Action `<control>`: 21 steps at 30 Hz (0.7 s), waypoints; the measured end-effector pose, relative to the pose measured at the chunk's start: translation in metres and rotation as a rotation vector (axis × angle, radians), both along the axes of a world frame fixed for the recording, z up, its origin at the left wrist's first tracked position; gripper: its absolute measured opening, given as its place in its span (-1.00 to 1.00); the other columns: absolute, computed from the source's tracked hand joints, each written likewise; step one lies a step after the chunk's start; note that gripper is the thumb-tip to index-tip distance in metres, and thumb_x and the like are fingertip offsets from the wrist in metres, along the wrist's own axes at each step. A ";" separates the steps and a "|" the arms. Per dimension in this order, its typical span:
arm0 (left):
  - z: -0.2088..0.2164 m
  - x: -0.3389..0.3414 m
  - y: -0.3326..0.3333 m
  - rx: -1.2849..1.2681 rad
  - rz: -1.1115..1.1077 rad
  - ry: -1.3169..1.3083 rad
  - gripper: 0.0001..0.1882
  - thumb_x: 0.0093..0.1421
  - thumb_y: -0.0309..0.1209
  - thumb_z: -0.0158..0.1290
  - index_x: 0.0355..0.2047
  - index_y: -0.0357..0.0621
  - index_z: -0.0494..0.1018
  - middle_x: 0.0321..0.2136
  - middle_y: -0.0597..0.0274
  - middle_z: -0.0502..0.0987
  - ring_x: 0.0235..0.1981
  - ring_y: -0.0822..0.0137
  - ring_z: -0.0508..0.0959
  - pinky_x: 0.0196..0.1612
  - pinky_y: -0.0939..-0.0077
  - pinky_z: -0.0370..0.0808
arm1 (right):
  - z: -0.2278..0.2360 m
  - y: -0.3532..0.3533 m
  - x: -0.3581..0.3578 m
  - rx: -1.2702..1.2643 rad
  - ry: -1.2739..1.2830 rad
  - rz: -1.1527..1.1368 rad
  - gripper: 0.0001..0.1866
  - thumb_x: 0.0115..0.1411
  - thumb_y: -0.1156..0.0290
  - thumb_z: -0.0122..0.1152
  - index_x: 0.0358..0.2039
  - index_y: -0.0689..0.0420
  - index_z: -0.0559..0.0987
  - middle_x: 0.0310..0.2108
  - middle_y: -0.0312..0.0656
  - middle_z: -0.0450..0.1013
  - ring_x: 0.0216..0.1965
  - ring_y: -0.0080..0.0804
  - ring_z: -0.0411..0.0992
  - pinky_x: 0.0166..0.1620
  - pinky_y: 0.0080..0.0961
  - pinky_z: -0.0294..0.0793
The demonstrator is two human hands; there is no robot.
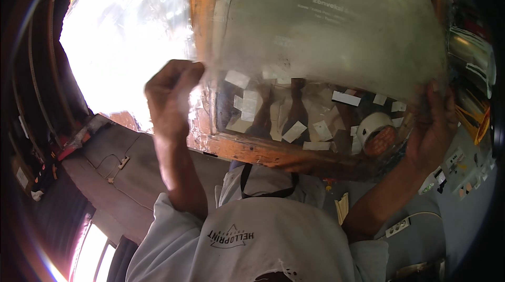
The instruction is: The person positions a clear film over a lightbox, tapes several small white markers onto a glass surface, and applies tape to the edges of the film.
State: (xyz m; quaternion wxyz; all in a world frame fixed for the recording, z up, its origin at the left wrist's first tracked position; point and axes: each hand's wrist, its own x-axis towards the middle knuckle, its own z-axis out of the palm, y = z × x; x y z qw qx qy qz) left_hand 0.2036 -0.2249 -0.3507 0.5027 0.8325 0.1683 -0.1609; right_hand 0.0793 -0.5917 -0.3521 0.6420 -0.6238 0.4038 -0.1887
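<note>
A large translucent plastic sheet (326,34) with pale print spreads over a glass-topped table with a wooden frame (273,154). Its near edge is smeared, as if moving. My left hand (173,92) is closed in a pinch by the sheet's near left corner, above the frame. At the near right corner, my right hand (434,124) has its fingers bent around the sheet's edge, partly blurred. Just left of that hand is a roll of tape (375,130) with a white outside and a reddish core. Small white paper pieces (294,131) lie about the glass.
Left of the table, a pile of clear plastic (126,45) glares brightly. A power strip with a cord (123,162) lies at the lower left; another power strip (398,228) is at the lower right. Scraps (463,177) litter the floor beside a yellow item (476,124).
</note>
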 end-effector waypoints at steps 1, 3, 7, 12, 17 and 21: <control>0.009 0.004 0.010 0.064 -0.016 -0.069 -0.87 0.16 -0.40 0.24 -0.42 -0.23 0.63 -0.52 0.35 0.55 -0.46 0.54 0.41 -0.30 0.56 0.32 | -0.005 -0.008 -0.005 -0.034 0.013 -0.049 -0.54 0.30 0.50 0.30 0.18 0.29 0.46 -0.03 -0.14 0.57 -0.09 -0.50 0.59 -0.23 -0.59 0.57; 0.038 0.018 0.023 -0.161 -0.021 -0.224 -0.87 0.18 -0.44 0.17 -0.42 -0.26 0.61 -0.54 0.33 0.53 -0.51 0.52 0.38 -0.35 0.57 0.24 | -0.005 -0.018 -0.012 -0.059 0.121 -0.060 -0.51 0.28 0.46 0.34 0.18 0.29 0.46 -0.06 -0.14 0.58 -0.12 -0.50 0.59 -0.28 -0.59 0.55; 0.046 0.028 0.003 -0.111 -0.011 -0.137 -0.77 0.25 -0.41 0.20 -0.55 -0.14 0.49 -0.56 0.44 0.43 -0.48 0.57 0.27 -0.27 0.59 0.20 | -0.005 -0.012 -0.009 -0.106 0.481 0.135 -0.40 0.20 0.36 0.45 0.18 0.31 0.45 -0.11 -0.17 0.59 -0.18 -0.50 0.58 -0.33 -0.60 0.50; -0.012 0.015 0.013 0.169 0.037 0.028 -0.59 0.17 -0.35 0.37 -0.66 -0.03 0.35 -0.59 0.46 0.40 -0.49 0.59 0.24 -0.37 0.59 0.17 | -0.034 -0.005 -0.013 -0.056 0.585 0.233 -0.35 0.09 0.34 0.55 0.14 0.24 0.46 -0.25 -0.18 0.60 -0.40 -0.54 0.51 -0.42 -0.59 0.43; -0.029 -0.006 0.012 0.113 0.034 -0.085 -0.72 0.21 -0.36 0.34 -0.48 -0.15 0.45 -0.39 0.25 0.57 -0.35 0.47 0.52 -0.18 0.52 0.51 | -0.037 0.004 -0.014 -0.110 0.586 0.241 -0.47 0.07 0.48 0.48 0.05 0.24 0.48 -0.32 -0.10 0.61 -0.29 -0.47 0.56 -0.23 -0.53 0.53; -0.038 -0.007 0.027 -0.063 0.151 0.003 -0.75 0.26 -0.44 0.26 -0.14 -0.31 0.48 -0.22 0.04 0.58 -0.12 0.23 0.66 0.01 0.29 0.64 | -0.034 0.010 -0.012 0.017 0.505 0.256 -0.48 0.08 0.53 0.44 0.06 0.22 0.46 -0.37 -0.16 0.60 -0.32 -0.55 0.54 -0.23 -0.59 0.49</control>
